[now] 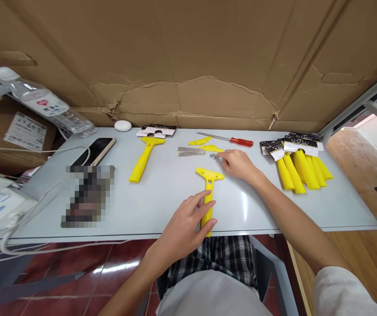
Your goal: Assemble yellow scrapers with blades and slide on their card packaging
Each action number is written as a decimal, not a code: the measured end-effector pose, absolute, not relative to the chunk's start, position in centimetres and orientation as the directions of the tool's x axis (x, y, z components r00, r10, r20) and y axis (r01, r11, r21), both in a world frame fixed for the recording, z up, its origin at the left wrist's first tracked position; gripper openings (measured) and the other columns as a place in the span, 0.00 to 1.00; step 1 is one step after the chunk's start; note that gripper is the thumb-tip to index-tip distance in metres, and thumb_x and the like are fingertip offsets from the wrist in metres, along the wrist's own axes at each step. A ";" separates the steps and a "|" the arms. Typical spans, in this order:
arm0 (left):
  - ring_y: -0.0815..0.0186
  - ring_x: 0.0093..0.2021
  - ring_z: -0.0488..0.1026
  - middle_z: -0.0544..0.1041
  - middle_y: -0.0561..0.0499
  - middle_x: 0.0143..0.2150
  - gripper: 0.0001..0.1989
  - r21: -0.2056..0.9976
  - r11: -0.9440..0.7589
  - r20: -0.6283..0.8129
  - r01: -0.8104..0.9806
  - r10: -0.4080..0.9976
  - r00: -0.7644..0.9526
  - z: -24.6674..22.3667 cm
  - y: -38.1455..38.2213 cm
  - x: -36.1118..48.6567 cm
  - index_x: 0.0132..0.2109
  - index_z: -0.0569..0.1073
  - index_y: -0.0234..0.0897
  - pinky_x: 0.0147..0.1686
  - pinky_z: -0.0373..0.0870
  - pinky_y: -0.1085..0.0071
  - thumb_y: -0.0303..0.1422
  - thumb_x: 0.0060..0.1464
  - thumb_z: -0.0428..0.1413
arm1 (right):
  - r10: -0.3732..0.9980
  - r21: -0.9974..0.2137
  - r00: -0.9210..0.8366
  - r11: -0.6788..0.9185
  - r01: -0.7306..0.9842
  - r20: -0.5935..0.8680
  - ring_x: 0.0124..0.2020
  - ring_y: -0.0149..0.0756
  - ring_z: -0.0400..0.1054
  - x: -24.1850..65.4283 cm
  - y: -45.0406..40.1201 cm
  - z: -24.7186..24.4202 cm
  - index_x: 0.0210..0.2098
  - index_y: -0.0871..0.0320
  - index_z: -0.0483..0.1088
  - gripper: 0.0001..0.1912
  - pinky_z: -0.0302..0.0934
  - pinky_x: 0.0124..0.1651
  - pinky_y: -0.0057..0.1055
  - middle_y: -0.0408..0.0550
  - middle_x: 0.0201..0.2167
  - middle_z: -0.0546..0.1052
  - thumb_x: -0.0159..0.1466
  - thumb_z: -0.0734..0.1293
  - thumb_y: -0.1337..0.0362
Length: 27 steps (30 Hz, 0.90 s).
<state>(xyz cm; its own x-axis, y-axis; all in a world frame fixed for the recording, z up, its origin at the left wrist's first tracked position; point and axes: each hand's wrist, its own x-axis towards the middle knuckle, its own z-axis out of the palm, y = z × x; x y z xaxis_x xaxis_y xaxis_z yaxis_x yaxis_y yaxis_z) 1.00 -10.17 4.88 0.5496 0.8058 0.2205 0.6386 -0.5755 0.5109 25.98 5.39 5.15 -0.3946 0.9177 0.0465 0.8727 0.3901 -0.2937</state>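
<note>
Left hand (180, 232) curled over yellow scraper handle (208, 210) at table's front edge (274, 230); right hand (237, 166) open beside screws (212, 156)

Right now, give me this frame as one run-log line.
left hand: on yellow scraper | right hand: beside small screws | nearby: red-handled screwdriver

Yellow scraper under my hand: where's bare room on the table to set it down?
Bare table lies between that scraper and the loose scraper to its left. Another patch sits between it and your right forearm. Crowded: behind, around the small fasteners, blades and screwdriver.
</note>
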 end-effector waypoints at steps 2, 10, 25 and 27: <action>0.51 0.63 0.78 0.73 0.38 0.73 0.19 0.530 -0.571 0.206 0.627 0.804 0.558 5.2 -9.6 1.3 0.65 0.79 0.42 0.62 0.80 0.48 0.40 0.75 0.54 | 0.915 -0.308 -0.400 0.396 0.865 0.051 0.49 0.45 0.78 26.1 5.4 5.1 0.62 0.50 0.80 0.28 0.61 0.44 0.35 0.50 0.56 0.85 0.69 0.62 0.73; 0.57 0.55 0.82 0.78 0.42 0.66 0.20 0.552 -0.532 0.143 0.642 0.819 0.556 7.1 -6.2 -0.7 0.66 0.78 0.42 0.58 0.80 0.57 0.40 0.77 0.49 | 0.914 -0.378 -0.373 0.405 0.832 0.158 0.44 0.43 0.77 27.9 6.1 5.1 0.56 0.58 0.82 0.20 0.62 0.45 0.35 0.53 0.47 0.86 0.70 0.63 0.70; 0.51 0.55 0.80 0.77 0.40 0.64 0.22 0.306 -0.625 0.060 0.718 0.765 0.641 5.0 6.0 -1.8 0.64 0.80 0.42 0.55 0.78 0.55 0.46 0.73 0.55 | 0.941 -0.381 -0.275 0.331 0.863 0.197 0.37 0.41 0.74 29.6 7.1 3.8 0.50 0.55 0.83 0.16 0.58 0.39 0.34 0.48 0.36 0.83 0.70 0.65 0.63; 0.53 0.53 0.80 0.78 0.42 0.61 0.21 0.325 -0.618 0.080 0.716 0.772 0.630 4.7 5.8 -2.0 0.62 0.82 0.43 0.54 0.78 0.56 0.46 0.73 0.54 | 0.937 -0.373 -0.276 0.339 0.864 0.212 0.38 0.41 0.74 29.5 7.0 3.4 0.50 0.55 0.83 0.16 0.58 0.39 0.34 0.49 0.38 0.83 0.70 0.64 0.62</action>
